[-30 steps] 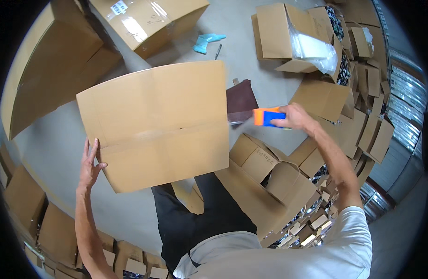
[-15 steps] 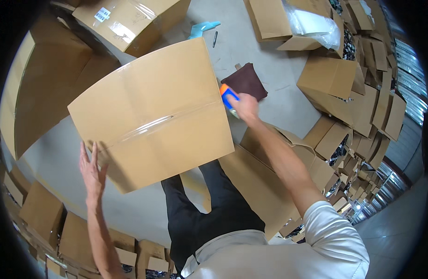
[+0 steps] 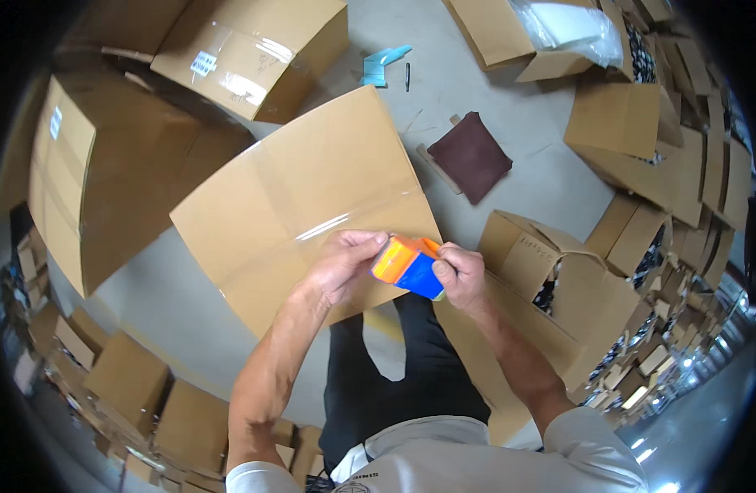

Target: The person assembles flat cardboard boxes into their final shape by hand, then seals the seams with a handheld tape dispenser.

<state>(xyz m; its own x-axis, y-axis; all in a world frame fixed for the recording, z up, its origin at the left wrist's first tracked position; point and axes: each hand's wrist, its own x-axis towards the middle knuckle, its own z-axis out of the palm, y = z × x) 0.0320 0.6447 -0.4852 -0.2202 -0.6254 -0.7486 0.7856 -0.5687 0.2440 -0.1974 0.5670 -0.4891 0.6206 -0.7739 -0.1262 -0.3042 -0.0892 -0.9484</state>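
Observation:
A large cardboard box (image 3: 312, 181) stands in front of my legs, with shiny clear tape along the seam of its top. Above its near right part I hold an orange and blue tape dispenser (image 3: 417, 275). My right hand (image 3: 462, 278) is closed around the dispenser's right end. At the other end, the thumb and fingers of my left hand (image 3: 345, 261) are pinched together at its orange front edge. Whether they also grip the loose end of the tape is too small to tell.
A dark maroon cushion (image 3: 470, 158) lies on the floor beyond the box, near a turquoise object (image 3: 384, 64) and a black pen (image 3: 407, 77). Closed boxes (image 3: 250, 53) stand at the far left. Open cartons (image 3: 616, 123) crowd the right, and more boxes (image 3: 131, 382) line the lower left.
My right hand has brought the tape dispenser from the box's right edge in toward me. My left hand has left the box's left edge and come to the dispenser's front.

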